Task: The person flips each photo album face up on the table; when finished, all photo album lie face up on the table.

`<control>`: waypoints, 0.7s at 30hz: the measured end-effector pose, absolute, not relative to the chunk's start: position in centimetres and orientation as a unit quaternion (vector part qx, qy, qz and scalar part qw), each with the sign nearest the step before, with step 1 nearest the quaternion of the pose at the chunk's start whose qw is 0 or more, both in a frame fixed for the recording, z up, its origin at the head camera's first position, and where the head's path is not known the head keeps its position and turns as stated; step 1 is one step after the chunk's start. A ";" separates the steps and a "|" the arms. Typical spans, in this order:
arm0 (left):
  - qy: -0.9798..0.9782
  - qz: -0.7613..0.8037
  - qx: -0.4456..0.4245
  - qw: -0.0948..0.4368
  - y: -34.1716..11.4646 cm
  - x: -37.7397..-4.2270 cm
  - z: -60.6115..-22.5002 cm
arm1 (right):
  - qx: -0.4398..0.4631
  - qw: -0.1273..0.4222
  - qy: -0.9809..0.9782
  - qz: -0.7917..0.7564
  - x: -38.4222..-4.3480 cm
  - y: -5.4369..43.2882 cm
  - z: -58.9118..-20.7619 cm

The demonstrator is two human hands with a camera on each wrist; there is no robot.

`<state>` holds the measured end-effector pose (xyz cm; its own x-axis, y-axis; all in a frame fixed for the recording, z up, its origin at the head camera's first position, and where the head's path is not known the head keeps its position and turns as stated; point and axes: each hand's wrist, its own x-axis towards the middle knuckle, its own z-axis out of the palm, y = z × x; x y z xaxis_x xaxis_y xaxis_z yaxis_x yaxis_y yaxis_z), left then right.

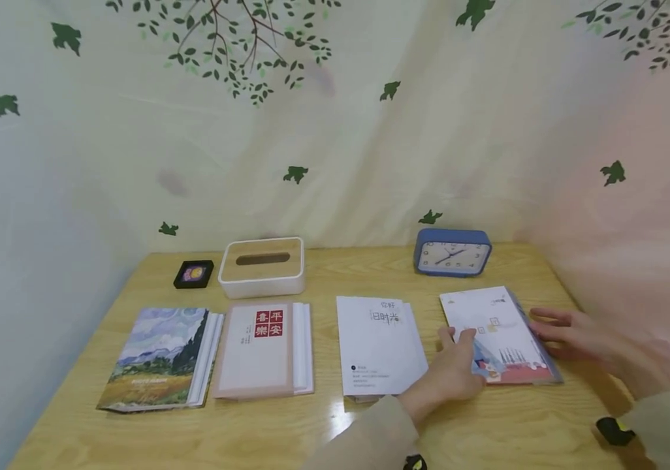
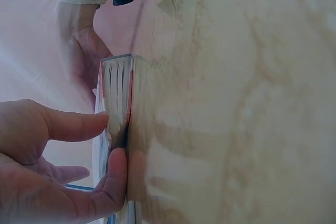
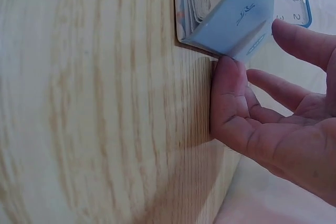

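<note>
A photo album with a white cover and a red band along its bottom (image 1: 517, 373) lies flat at the right of the table. At its left side is my left hand (image 1: 452, 375), fingers relaxed, with the fingertips (image 2: 118, 163) touching the page edges in the left wrist view. My right hand (image 1: 576, 336) is on the opposite side, its fingers loosely bent along the spine. In the right wrist view, a fingertip (image 3: 230, 72) reaches the corner of the light blue spine (image 3: 236, 22), and the thumb stands apart. Neither hand grips the album.
Left of my left hand lies a white album (image 1: 376, 352). Farther left are a pinkish album (image 1: 253, 365) and a landscape-painting album (image 1: 159, 356). Behind them stand a small black frame (image 1: 181, 282), a tissue box (image 1: 261, 286) and a blue clock (image 1: 452, 236). Printed curtains enclose the wooden table (image 1: 223, 434).
</note>
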<state>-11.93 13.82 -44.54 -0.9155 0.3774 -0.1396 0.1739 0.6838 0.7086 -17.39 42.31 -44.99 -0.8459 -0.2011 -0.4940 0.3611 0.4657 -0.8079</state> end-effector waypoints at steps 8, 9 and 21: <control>0.900 0.374 0.163 0.154 13.8 -12.6 -44.6 | 0.045 0.279 0.795 -0.537 -17.7 42.7 -44.8; 0.901 0.372 0.162 0.155 13.8 -12.7 -44.6 | 0.038 0.282 0.794 -0.537 -17.7 42.6 -44.8; 0.902 0.367 0.140 0.181 13.6 -12.8 -44.2 | -0.010 0.333 0.746 -0.576 -17.7 43.2 -44.9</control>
